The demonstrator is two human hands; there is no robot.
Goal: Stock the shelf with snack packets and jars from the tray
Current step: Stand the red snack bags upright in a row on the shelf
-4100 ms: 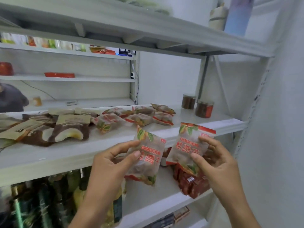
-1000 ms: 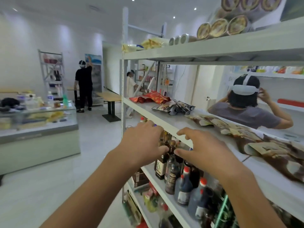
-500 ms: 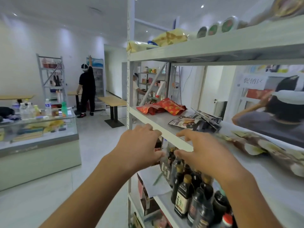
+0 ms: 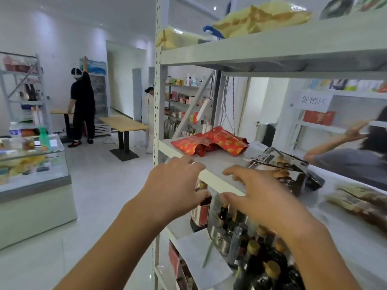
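Below shelf (image 4: pixel 218 182), bottles (image 4: pixel 252 261) half-hidden, left hand (image 4: pixel 173 190), right hand (image 4: pixel 261 198)

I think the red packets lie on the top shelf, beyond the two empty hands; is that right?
Not quite. The head view shows the red packets on the shelf below it, beyond the empty left hand and right hand.

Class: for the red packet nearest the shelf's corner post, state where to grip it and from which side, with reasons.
Probably best: pinch the near edge of the red packet, coming in from the open front of the shelf. It lies flat, thin edge toward the aisle, and a second packet crowds its far side.
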